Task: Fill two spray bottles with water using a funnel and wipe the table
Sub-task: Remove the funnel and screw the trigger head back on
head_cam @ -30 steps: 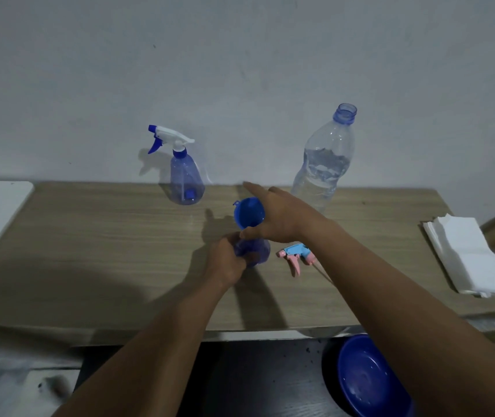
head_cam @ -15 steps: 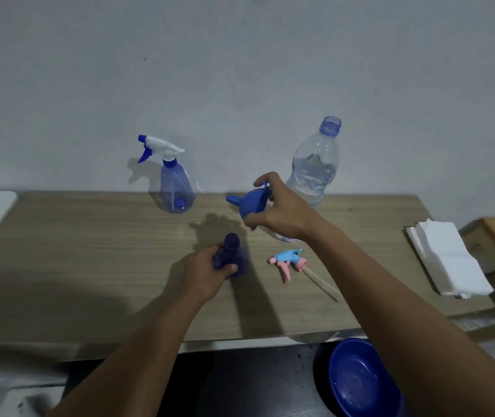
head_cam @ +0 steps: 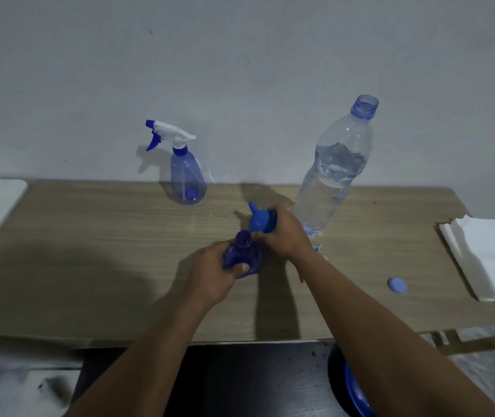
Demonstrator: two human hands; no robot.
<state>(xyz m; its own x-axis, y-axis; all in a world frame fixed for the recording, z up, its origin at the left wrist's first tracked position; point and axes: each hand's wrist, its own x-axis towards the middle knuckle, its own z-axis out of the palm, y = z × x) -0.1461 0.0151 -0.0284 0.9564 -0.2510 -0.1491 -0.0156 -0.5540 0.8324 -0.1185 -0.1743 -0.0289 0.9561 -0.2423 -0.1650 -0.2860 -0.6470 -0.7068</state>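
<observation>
Head view, left hand gripping bottle, right hand tilting funnel

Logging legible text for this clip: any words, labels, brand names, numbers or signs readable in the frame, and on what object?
None can be read.
Large water bottle: clear, no label visible.
Capped spray bottle: no print visible.
Open spray bottle in the left hand: plain.
Funnel in the right hand: plain.
Loose cap and paper towels: unmarked.

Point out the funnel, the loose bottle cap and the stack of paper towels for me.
funnel (head_cam: 259, 223): head view, on its blue bowl.
bottle cap (head_cam: 397, 286): head view, on its flat top.
paper towels (head_cam: 481, 257): head view, on the top sheet.
</observation>
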